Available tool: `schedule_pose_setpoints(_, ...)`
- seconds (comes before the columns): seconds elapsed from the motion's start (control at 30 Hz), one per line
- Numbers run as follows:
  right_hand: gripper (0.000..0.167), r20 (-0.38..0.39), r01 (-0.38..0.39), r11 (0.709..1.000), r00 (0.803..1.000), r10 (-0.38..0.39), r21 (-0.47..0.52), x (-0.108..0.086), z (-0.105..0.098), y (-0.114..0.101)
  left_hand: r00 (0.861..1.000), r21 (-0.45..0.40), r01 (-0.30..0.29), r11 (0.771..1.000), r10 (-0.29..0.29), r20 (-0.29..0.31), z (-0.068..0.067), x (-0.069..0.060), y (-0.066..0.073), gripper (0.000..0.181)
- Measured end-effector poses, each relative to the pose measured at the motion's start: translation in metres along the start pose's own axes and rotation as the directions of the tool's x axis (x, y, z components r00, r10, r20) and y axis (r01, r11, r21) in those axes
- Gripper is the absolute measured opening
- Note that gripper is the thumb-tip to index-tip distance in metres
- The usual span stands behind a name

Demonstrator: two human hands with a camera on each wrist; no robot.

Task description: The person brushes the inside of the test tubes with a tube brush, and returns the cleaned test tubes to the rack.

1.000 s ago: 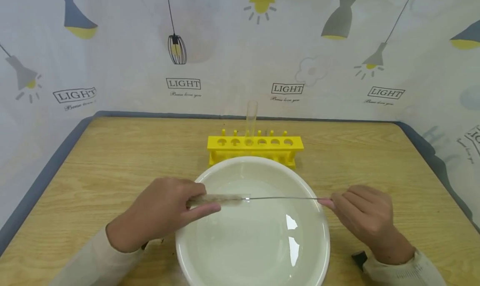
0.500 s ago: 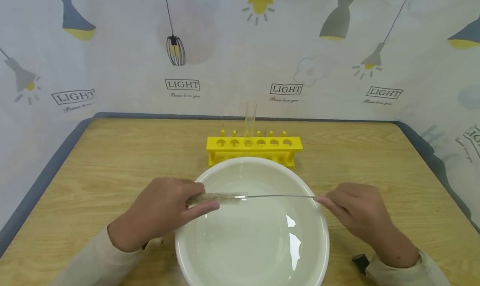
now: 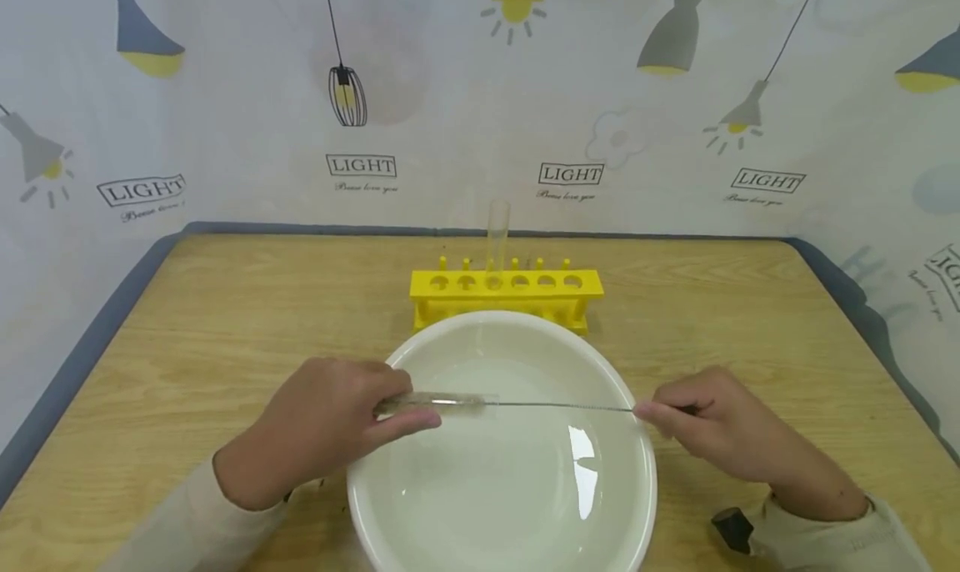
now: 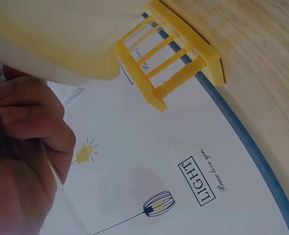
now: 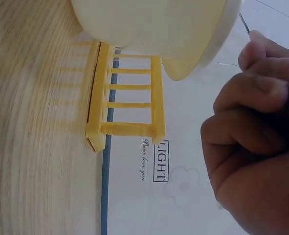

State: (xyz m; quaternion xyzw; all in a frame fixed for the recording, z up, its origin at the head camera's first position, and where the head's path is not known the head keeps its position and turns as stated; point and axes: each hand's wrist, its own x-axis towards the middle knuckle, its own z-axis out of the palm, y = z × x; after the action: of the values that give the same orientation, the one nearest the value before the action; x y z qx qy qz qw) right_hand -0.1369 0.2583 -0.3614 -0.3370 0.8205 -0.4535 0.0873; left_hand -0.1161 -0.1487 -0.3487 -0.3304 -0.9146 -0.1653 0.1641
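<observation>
My left hand (image 3: pixel 322 426) grips a clear test tube (image 3: pixel 491 407) near its closed end, holding it level above the white basin (image 3: pixel 360 505). A test tube brush sits inside the tube, its pale bristles visible through the glass. Its thin twisted wire (image 3: pixel 562 405) comes out of the tube's mouth towards the right. At the wire's far end, over the basin's right rim, my right hand (image 3: pixel 723 426) pinches it between thumb and curled fingers. In the right wrist view, a short piece of the wire (image 5: pixel 244 23) shows beyond the fingertips.
Behind the basin stands a yellow test tube rack (image 3: pixel 506 284). Another clear test tube (image 3: pixel 497 234) stands upright in it. The basin holds clear water with bright reflections. A patterned sheet (image 3: pixel 465 97) hangs behind the wooden table (image 3: pixel 247 305).
The right hand has turned at the wrist and shifted slightly, twisting with the wire; its end dips a little lower. The left hand and tube stay almost in place.
</observation>
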Motion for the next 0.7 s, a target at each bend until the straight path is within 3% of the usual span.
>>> schedule_pose_setpoints(0.33, 0.037, 0.202, -0.074, 0.972, 0.979, 0.028, 0.225, 0.0018, -0.0033, 0.0035, 0.99, 0.049, -0.1, 0.994, 0.104, -0.095, 0.0038, 0.0013, -0.0019, 0.054)
schedule_pose_setpoints(0.7, 0.037, 0.252, -0.151, 0.934, 0.965, 0.069, 0.324, 0.0015, -0.0042, 0.0033, 0.974, 0.09, -0.148, 0.985, 0.161, -0.157, 0.0066, 0.0021, -0.0028, 0.056)
